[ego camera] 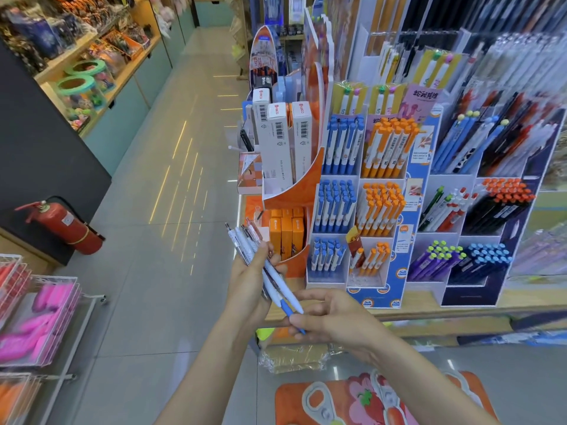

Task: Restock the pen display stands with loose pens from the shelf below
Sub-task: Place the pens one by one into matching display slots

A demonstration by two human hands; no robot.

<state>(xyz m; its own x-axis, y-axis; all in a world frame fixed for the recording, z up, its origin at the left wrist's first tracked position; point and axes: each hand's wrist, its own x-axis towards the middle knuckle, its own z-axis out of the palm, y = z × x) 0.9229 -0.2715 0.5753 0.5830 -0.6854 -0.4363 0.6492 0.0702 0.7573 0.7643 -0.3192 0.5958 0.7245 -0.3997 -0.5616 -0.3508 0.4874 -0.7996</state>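
Head view: my left hand [249, 279] gripped a bunch of pens [257, 256], my right hand [329, 320] pinched one blue-tipped pen [288, 308] (none placed); the stand's [352, 210] lowest slots looked half-filled.

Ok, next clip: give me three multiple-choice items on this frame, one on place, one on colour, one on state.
1. Where is the fire extinguisher?
A. On the floor at the left
B. On the pen shelf
C. In the wire basket

2. What colour is the grip end of the pen that the right hand pinches?
A. Orange
B. Blue
C. Purple

3. What is the left hand doing?
A. Hanging open
B. Pressing on the display stand
C. Gripping a bundle of pens

Answers: 1 A, it lies by the dark wall; 2 B, blue shows at the fingertips; 3 C, fingers curl round several pens.
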